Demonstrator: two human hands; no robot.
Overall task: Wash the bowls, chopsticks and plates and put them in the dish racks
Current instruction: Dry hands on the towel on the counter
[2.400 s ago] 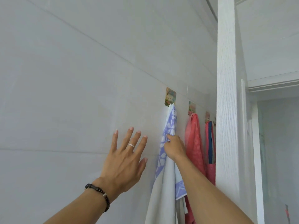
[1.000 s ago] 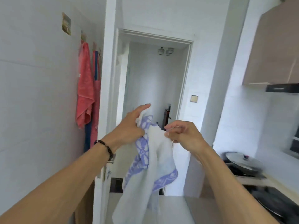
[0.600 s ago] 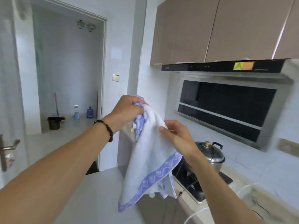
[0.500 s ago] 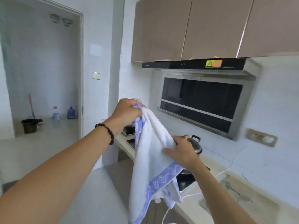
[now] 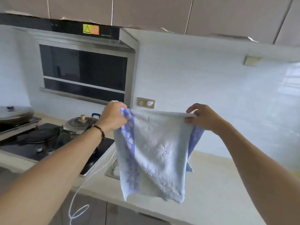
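Observation:
A white towel with blue flower borders (image 5: 155, 153) hangs spread out in front of me, above the counter. My left hand (image 5: 113, 116) grips its upper left corner. My right hand (image 5: 201, 116) pinches its upper right edge. The top edge is stretched level between both hands and the rest drapes down folded. No bowls, chopsticks, plates or dish racks are in view.
A beige counter (image 5: 215, 189) runs below the towel. On the left are a black stove (image 5: 48, 143), a lidded pot (image 5: 81, 123) and a pan lid (image 5: 14, 112). A range hood (image 5: 84, 73) hangs above. A white cable (image 5: 90, 174) runs from the wall socket (image 5: 145, 103).
I took the towel off its wall hook, turned right to face the stove counter, and pulled my hands apart, so the bunched towel is now spread wide between them.

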